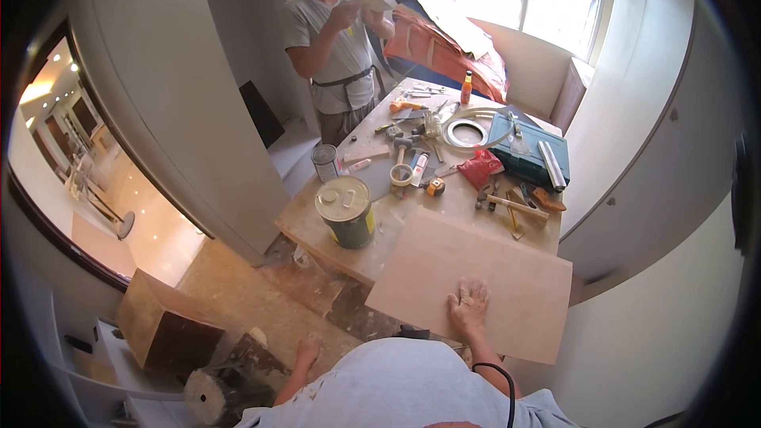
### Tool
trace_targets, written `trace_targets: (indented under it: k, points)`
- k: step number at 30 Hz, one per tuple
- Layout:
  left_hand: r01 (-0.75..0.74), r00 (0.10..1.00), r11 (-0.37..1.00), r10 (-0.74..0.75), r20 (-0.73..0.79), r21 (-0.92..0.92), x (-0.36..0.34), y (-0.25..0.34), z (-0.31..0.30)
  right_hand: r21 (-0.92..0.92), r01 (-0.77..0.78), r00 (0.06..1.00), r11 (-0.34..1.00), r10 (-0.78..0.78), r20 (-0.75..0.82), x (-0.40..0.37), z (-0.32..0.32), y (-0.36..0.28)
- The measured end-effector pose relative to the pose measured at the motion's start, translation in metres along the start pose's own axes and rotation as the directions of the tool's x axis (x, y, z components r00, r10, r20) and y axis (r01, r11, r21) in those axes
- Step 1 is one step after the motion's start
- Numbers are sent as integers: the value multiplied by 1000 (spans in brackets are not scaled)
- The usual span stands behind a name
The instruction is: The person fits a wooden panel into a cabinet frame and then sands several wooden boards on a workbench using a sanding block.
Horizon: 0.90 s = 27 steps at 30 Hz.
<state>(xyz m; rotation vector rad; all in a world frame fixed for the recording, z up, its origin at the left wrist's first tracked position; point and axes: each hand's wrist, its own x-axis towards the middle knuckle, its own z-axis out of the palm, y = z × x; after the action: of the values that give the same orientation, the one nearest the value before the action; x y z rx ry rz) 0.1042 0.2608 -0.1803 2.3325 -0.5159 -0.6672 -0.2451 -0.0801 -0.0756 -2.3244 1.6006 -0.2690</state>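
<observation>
My right hand [469, 307] lies flat with fingers spread on a large light-brown board [507, 269]. The board rests on the near end of the worktable [309, 214] and juts past its front edge toward my body. Low on the left, away from the table, my left hand [307, 346] hangs beside my body over the floor. Its fingers are too blurred to make out, and no object shows in it. To the left of the board stands a large paint can [346, 212] with its lid on. A hammer [515, 208] lies just beyond the board's far edge.
Across the table a person [337, 47] holds up a sheet [369, 4]. Tools surround a tape measure [434, 186], a red bag [479, 166], a tape roll [466, 134], a green case [527, 150] and a bottle [466, 87]. A wooden box [170, 317] stands on the floor at left.
</observation>
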Motion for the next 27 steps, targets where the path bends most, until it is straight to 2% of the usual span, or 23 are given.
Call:
trace_targets:
  k: [3, 7, 9, 13, 17, 21, 24, 27]
  points:
    - [1, 995, 993, -12, 94, 118, -20, -6, -7, -24, -48, 998, 999, 47, -37, -1, -7, 18]
    - [197, 967, 947, -231, 111, 253, -56, -47, -10, 34, -63, 994, 997, 65, -90, -5, -11, 32]
    - [295, 938, 911, -334, 96, 286, -74, -64, -9, 47, -55, 995, 997, 59, -86, -7, -12, 36]
    - [361, 911, 891, -400, 100, 276, -91, -72, 3, 31, -6, 993, 999, 10, -121, -8, -14, 36]
    - [283, 940, 938, -313, 138, 199, -87, -55, 21, 49, -20, 990, 999, 27, -137, -7, -12, 33]
    - [175, 963, 974, -199, 181, 143, -79, -35, 30, 107, -26, 995, 994, 35, -89, 13, -23, 36]
    - [126, 966, 983, -153, 210, 136, -74, -30, 33, 234, 177, 959, 956, -114, -258, 59, -44, 31]
    - [87, 965, 987, -118, 235, 139, -66, -23, 31, 227, 423, 843, 877, -290, -452, 105, -115, -6]
